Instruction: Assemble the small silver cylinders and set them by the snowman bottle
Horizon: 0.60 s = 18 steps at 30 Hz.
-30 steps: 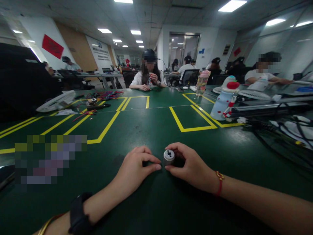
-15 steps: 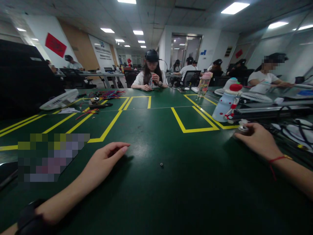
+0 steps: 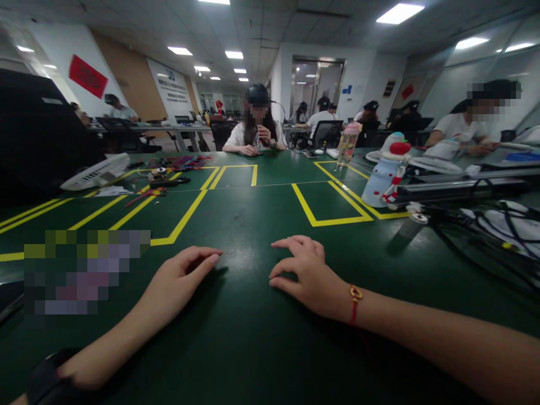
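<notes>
My left hand (image 3: 181,278) rests at the left of the green table (image 3: 244,349), fingers stretched forward with a gap above the thumb and nothing between them. Opposite it, my right hand (image 3: 310,275) reaches in from the right, open and empty, its fingers bent and apart. The small round metal piece seen there earlier is out of sight, in the area my right hand now covers. A grey metal cylinder (image 3: 411,226) with a shiny top stands at the right, apart from my right hand, close to some cables.
A blue bottle (image 3: 379,183) with a red top stands at the right, a clear bottle (image 3: 348,147) behind it. Black cables (image 3: 485,247) lie at the right edge. A white fan (image 3: 97,171) and coloured wires (image 3: 189,163) lie at the far left. A person (image 3: 257,129) sits opposite.
My right hand has let go of the grey metal cylinder and moved left to the middle of the table. The cylinder stays at the right. My left hand has barely moved.
</notes>
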Tool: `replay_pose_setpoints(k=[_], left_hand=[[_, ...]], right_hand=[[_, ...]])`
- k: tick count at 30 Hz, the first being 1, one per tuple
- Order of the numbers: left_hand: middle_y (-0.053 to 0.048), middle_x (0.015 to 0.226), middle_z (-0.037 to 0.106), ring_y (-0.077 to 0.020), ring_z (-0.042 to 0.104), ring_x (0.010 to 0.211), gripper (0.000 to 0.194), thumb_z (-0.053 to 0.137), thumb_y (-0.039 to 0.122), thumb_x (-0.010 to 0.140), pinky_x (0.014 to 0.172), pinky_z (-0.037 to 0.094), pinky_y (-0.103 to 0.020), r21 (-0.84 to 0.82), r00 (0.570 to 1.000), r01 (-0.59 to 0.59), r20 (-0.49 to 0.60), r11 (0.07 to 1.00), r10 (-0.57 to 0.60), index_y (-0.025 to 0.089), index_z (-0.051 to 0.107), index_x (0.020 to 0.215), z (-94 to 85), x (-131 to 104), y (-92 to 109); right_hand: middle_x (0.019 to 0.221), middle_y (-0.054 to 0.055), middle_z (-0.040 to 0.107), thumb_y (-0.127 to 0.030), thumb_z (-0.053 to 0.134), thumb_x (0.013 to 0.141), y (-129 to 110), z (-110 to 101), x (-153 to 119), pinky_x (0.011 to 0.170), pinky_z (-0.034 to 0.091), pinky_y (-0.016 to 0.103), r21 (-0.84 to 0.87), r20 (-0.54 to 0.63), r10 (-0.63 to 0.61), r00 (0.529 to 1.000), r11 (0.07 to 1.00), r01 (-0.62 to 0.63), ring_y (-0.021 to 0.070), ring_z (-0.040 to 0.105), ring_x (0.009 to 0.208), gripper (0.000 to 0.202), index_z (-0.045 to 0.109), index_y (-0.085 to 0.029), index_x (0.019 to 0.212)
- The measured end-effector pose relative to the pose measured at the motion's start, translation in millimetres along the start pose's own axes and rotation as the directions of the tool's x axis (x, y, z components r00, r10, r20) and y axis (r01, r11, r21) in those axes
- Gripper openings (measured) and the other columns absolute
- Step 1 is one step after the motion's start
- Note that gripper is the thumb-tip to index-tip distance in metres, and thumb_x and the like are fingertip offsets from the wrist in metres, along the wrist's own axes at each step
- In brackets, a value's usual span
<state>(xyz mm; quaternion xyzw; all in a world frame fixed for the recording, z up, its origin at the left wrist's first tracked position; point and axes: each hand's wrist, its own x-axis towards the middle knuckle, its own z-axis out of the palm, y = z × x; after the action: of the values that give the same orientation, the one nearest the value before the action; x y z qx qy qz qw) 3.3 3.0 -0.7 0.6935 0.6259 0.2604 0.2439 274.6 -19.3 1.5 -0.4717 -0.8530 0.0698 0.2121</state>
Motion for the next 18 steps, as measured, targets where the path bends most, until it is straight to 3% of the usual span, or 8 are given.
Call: replay_pose_setpoints(k=[3, 6, 8, 9, 11, 13, 15, 18], left_hand=[[-0.004, 0.103, 0.069, -0.0256, 0.062, 0.093, 0.041, 0.050, 0.057, 0.085, 0.079, 0.045, -0.035, 0.003, 1.000, -0.001, 0.000, 1.000, 0.001, 0.026, 0.066, 0.106, 0.1, -1.4, -0.5], [-0.004, 0.100, 0.069, -0.0253, 0.063, 0.088, 0.041, 0.048, 0.058, 0.086, 0.077, 0.045, -0.035, 0.004, 1.000, 0.004, 0.005, 1.000, -0.004, 0.026, 0.066, 0.105, 0.7, -2.0, 1.0], [-0.004, 0.099, 0.070, -0.0252, 0.063, 0.087, 0.041, 0.048, 0.057, 0.086, 0.076, 0.046, -0.035, 0.006, 1.000, 0.004, 0.004, 1.000, -0.004, 0.026, 0.067, 0.104, 1.2, -2.1, 2.6], [-0.004, 0.099, 0.070, -0.0251, 0.063, 0.087, 0.041, 0.049, 0.057, 0.085, 0.076, 0.046, -0.035, 0.007, 1.000, 0.004, 0.002, 1.000, -0.004, 0.026, 0.067, 0.104, 1.3, -2.1, 3.4], [-0.004, 0.099, 0.070, -0.0251, 0.063, 0.088, 0.040, 0.049, 0.057, 0.085, 0.077, 0.046, -0.035, 0.008, 1.000, 0.003, -0.004, 1.000, -0.003, 0.026, 0.068, 0.103, 1.4, -2.1, 4.5], [-0.003, 0.099, 0.070, -0.0250, 0.063, 0.089, 0.040, 0.050, 0.056, 0.085, 0.077, 0.046, -0.034, 0.008, 1.000, 0.000, -0.014, 1.000, 0.000, 0.026, 0.068, 0.103, 1.4, -2.2, 4.8], [-0.003, 0.099, 0.070, -0.0250, 0.064, 0.090, 0.039, 0.050, 0.056, 0.085, 0.078, 0.046, -0.034, 0.012, 1.000, -0.001, -0.020, 1.000, 0.001, 0.027, 0.068, 0.103, 1.5, -2.1, 4.3], [-0.003, 0.096, 0.071, -0.0251, 0.064, 0.088, 0.040, 0.051, 0.057, 0.084, 0.077, 0.047, -0.034, 0.018, 1.000, 0.004, -0.019, 1.000, -0.004, 0.027, 0.069, 0.103, 1.9, -2.0, 3.1]], right_hand=[[0.127, -0.004, 0.056, -0.047, 0.053, 0.086, 31.5, -29.3, -0.9, 0.098, 0.028, 0.044, -0.094, -0.133, 0.096, 0.986, 0.990, -0.109, 0.0227, 0.041, 0.120, 0.023, 0.072, -0.035, 0.088], [0.119, 0.004, 0.061, -0.047, 0.048, 0.087, 98.3, -82.5, -21.7, 0.096, 0.028, 0.046, -0.325, -0.372, 0.201, 0.906, 0.886, -0.330, 0.0263, 0.045, 0.115, 0.032, 0.074, -0.027, 0.090], [0.113, 0.008, 0.064, -0.042, 0.045, 0.087, 146.1, -114.8, -42.2, 0.096, 0.028, 0.044, -0.451, -0.384, 0.238, 0.892, 0.795, -0.406, 0.0262, 0.048, 0.112, 0.035, 0.074, -0.022, 0.092], [0.111, 0.009, 0.065, -0.042, 0.046, 0.086, 166.9, -127.0, -52.4, 0.093, 0.031, 0.043, -0.476, -0.408, 0.307, 0.860, 0.733, -0.487, 0.0264, 0.051, 0.108, 0.036, 0.074, -0.021, 0.093], [0.108, 0.010, 0.067, -0.048, 0.048, 0.083, 197.7, -142.0, -69.6, 0.083, 0.036, 0.040, -0.465, -0.423, 0.506, 0.752, 0.591, -0.659, 0.0273, 0.055, 0.098, 0.038, 0.073, -0.023, 0.097], [0.104, 0.010, 0.068, -0.053, 0.050, 0.081, 212.7, -147.2, -80.0, 0.077, 0.037, 0.037, -0.418, -0.381, 0.648, 0.660, 0.516, -0.748, 0.0266, 0.057, 0.090, 0.042, 0.073, -0.024, 0.101], [0.101, 0.010, 0.068, -0.054, 0.049, 0.081, 215.5, -148.0, -83.8, 0.076, 0.037, 0.034, -0.388, -0.333, 0.686, 0.648, 0.527, -0.757, 0.0250, 0.057, 0.088, 0.045, 0.072, -0.022, 0.102], [0.099, 0.010, 0.068, -0.055, 0.049, 0.081, 212.3, -149.1, -83.4, 0.074, 0.037, 0.033, -0.373, -0.368, 0.687, 0.626, 0.508, -0.777, 0.0243, 0.057, 0.085, 0.046, 0.072, -0.022, 0.102]])
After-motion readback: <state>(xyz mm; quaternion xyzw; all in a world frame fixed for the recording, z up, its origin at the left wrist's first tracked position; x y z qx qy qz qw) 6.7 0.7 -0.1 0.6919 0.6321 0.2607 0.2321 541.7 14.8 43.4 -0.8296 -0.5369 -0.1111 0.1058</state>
